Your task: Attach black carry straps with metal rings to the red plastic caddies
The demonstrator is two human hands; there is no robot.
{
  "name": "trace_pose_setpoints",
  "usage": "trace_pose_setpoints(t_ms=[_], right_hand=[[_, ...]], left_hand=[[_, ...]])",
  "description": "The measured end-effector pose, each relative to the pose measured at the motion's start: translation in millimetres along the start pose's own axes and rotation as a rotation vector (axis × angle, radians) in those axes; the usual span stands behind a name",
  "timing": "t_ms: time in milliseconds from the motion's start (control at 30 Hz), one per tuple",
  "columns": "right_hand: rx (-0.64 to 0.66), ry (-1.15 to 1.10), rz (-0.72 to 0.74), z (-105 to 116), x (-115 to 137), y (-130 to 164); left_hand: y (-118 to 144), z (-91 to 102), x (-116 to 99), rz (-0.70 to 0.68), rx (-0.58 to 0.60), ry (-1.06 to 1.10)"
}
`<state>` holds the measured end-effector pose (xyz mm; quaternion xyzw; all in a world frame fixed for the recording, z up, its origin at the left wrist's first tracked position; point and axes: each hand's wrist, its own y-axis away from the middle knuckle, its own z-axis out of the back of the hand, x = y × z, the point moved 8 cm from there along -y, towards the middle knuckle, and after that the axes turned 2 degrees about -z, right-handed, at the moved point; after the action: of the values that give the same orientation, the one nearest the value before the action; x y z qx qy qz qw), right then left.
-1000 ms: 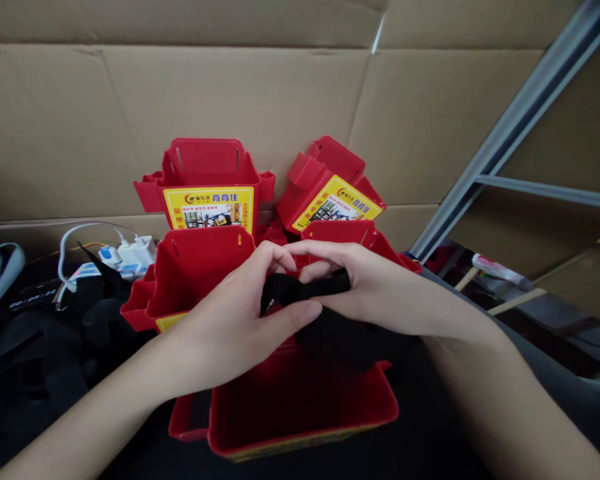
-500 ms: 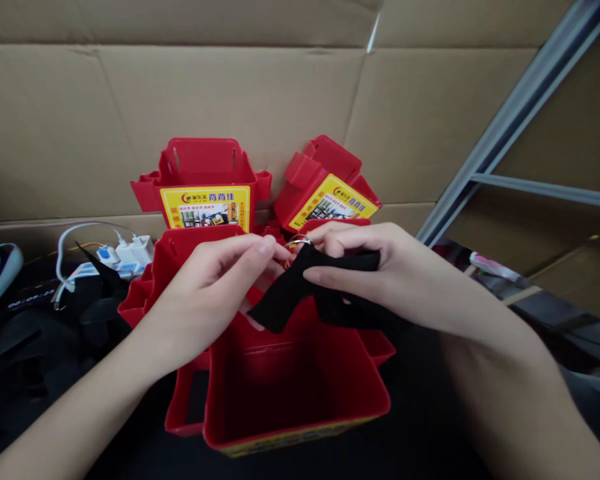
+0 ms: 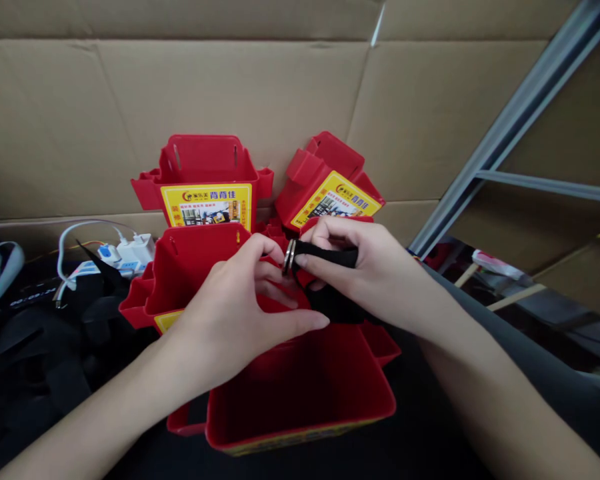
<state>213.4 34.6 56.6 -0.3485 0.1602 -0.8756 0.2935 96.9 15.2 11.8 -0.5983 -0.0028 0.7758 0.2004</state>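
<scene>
Pinching grip: the right hand (image 3: 375, 280) holds a black fabric strap (image 3: 325, 257) taut, so the left hand (image 3: 235, 320) fingers its metal rings (image 3: 289, 257) above an open red plastic bin (image 3: 300, 400).

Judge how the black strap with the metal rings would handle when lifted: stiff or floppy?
Probably floppy: the black strap bends and folds between the right hand and left hand. The metal rings at its end likely weigh that end down and may slide.
</scene>
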Motion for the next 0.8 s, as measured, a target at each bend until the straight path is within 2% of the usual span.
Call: trace_pose_setpoints(t_ms=[100,200,300,367,533,667,800], right_hand=[[0.012,-0.080,0.045,-4.6,6.0,2.1],[0.084,-0.152,0.136,-9.8,16.1,4.5],[0.071,-0.171,0.212,-7.1,21.1,5.8],[0.051,-0.180,0.161,-5.4,14.7,4.9],[0.131,-0.326,-0.042,-10.7,0.1,5.2],[0.241,-0.432,-0.067,-15.2,6.1,7.7],[0.266,-0.425,-0.010,-9.8,8.0,7.0]], left_hand=[[-1.4,-4.2,0.0,-0.047,-0.026,-0.051],[-1.3,-3.4,-1.2,-0.085,-0.096,-0.169],[0.1,-5.7,-2.2,-0.109,-0.110,-0.229],[0.9,-4.9,-4.3,-0.141,-0.120,-0.230],[2.8,14.6,-19.5,-0.274,-0.225,-0.240],[5.5,27.1,-34.4,-0.361,-0.268,-0.318],[10.3,37.5,-42.2,-0.433,-0.426,-0.485]])
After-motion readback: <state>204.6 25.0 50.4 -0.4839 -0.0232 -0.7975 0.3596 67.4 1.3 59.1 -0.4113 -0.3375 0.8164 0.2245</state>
